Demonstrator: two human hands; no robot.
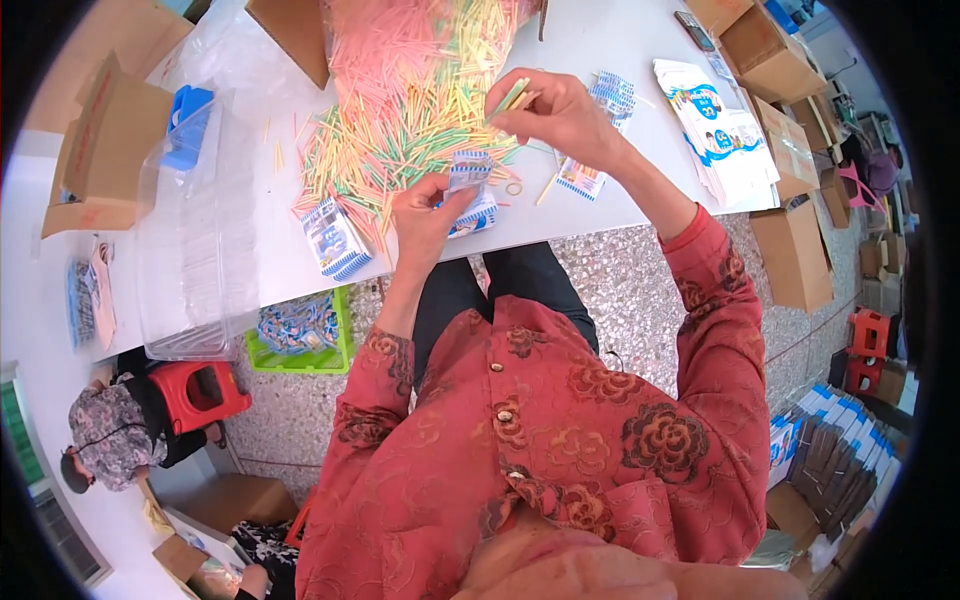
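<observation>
My left hand (420, 222) pinches a small clear packet (470, 166) with blue-and-white striped ends, held upright near the table's front edge. Beneath it lies a stack of similar packets (478, 219). To the right and farther off, my right hand (570, 120) is closed on several thin pastel sticks (514, 97), green and yellow. Between and beyond my hands spreads a large heap of pink, yellow and green sticks (400, 150). Another bundle of packets (335, 238) sits left of my left hand. Below my right hand, more packets (582, 179) lie on the table.
White printed bags (715, 135) are stacked at the right, beside cardboard boxes (790, 250). A cardboard box (110, 150) and clear plastic trays (195, 250) occupy the left. A green crate (346, 330) of packets and a red stool (205, 395) stand below; two other people sit at left.
</observation>
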